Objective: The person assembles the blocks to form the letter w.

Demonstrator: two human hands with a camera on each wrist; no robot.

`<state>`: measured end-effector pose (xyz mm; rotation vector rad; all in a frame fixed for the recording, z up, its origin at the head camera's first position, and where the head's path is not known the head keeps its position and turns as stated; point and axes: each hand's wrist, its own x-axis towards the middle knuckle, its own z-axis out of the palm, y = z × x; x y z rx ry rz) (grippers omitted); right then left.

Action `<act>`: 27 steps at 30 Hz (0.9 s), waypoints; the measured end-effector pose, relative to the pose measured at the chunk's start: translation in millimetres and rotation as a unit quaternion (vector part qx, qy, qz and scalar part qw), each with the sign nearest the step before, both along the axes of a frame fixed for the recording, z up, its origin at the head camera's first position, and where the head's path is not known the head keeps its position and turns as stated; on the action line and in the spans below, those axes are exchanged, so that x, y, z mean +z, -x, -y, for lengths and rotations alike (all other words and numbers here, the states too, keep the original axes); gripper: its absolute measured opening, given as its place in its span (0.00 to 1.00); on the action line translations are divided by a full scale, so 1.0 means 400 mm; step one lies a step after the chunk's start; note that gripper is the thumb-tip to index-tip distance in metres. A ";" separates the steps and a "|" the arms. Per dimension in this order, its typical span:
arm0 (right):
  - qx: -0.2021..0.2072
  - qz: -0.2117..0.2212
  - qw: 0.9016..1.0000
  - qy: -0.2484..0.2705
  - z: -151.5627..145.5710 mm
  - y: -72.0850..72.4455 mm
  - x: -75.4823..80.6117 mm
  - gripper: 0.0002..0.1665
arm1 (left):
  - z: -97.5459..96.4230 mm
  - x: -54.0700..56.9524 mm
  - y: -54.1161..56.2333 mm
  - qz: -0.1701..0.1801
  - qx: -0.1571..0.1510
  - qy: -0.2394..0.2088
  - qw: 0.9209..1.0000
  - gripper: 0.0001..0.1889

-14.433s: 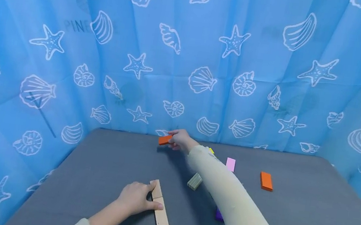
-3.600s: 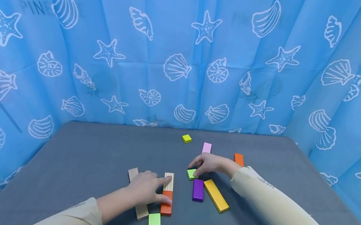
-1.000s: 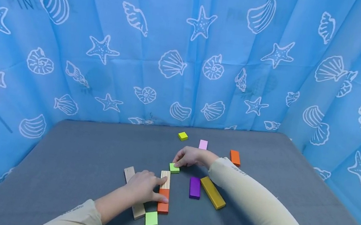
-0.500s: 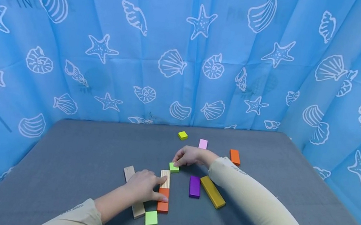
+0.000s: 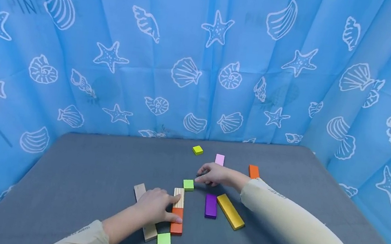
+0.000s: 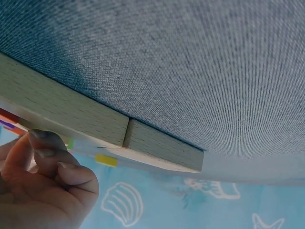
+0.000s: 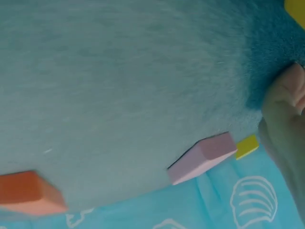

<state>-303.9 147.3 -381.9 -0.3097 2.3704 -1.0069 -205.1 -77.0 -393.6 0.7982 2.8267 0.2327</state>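
- Overall: 6 blocks look set in a zigzag, 5 lie loose — my read, about halfway.
- Curtain (image 5: pixel 182 21): blue, soft folds, white shell and starfish print.
- Table (image 5: pixel 97 162): grey woven cloth top.
- Left hand (image 5: pixel 154 205): thumb on near orange block (image 5: pixel 176 228), index on ribbed block (image 5: pixel 178 201); straight fingers touching, not wrapped round.
- Right hand (image 5: pixel 213 174): holds nothing, fingers loosely bent, just beside far green block (image 5: pixel 189 185); contact can't tell. Hands well apart.
- Beige row (image 6: pixel 95 117): 2 plain wood blocks end to end, grain and seam visible.
- Gold bar (image 5: pixel 230 212): long, glossy, loose, just beside purple block (image 5: pixel 211 206).
- Near orange and ribbed: end to end, smooth against grooved.
- Far orange block (image 5: pixel 253 171), pink block (image 5: pixel 219 160): flat, loose, further back.
- Near green block (image 5: pixel 164 242): squarish, at beige row's near end; far green sits at ribbed's far corner.
- Yellow block (image 5: pixel 197 150): small, loose — near table's far edge.
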 end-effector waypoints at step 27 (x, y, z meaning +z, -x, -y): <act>0.177 -0.046 0.976 -0.119 -0.098 -0.081 -0.004 0.34 | 0.001 -0.006 0.003 -0.003 0.001 -0.003 1.000 0.38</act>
